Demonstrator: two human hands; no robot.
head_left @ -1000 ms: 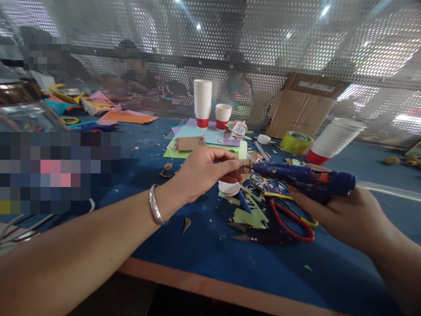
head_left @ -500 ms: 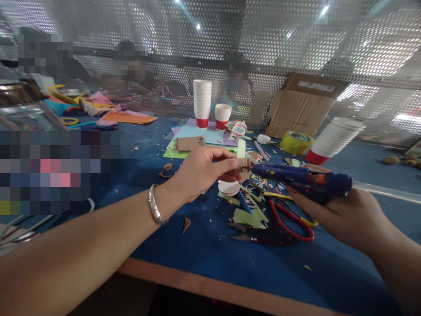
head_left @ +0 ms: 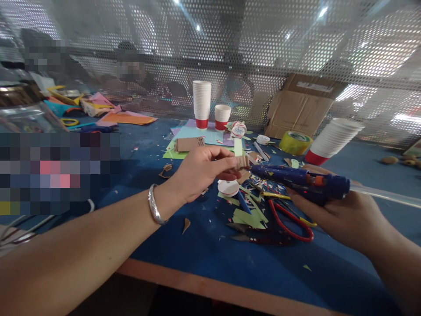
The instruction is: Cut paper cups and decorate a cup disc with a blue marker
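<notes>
My left hand [head_left: 208, 169], with a silver bangle at the wrist, pinches a small piece of corrugated cardboard [head_left: 242, 162] with a pale green paper strip [head_left: 238, 147] standing up behind it. My right hand [head_left: 348, 215] grips a blue hot glue gun [head_left: 296, 177], a clear glue stick [head_left: 384, 193] sticking out of its back. The gun's nozzle meets the cardboard's right edge; whether glue is coming out is too small to tell. Beneath the hands lie a white paper disc [head_left: 228, 187], green paper scraps [head_left: 251, 217], red-handled scissors [head_left: 292, 224] and dark thread snips [head_left: 259, 235].
Paper cup stacks stand upright [head_left: 201, 105] and tilted at the right [head_left: 333, 140]. A yellow tape roll [head_left: 295, 143] sits before a cardboard box [head_left: 301, 105]. Folded cardboard [head_left: 190, 144] rests on coloured sheets. A perforated metal screen [head_left: 164, 66] rises behind the blue table.
The cardboard piece has turned slightly in my left hand, and the green strip shifted a little left. The glue gun's tip stays against it, barely moved.
</notes>
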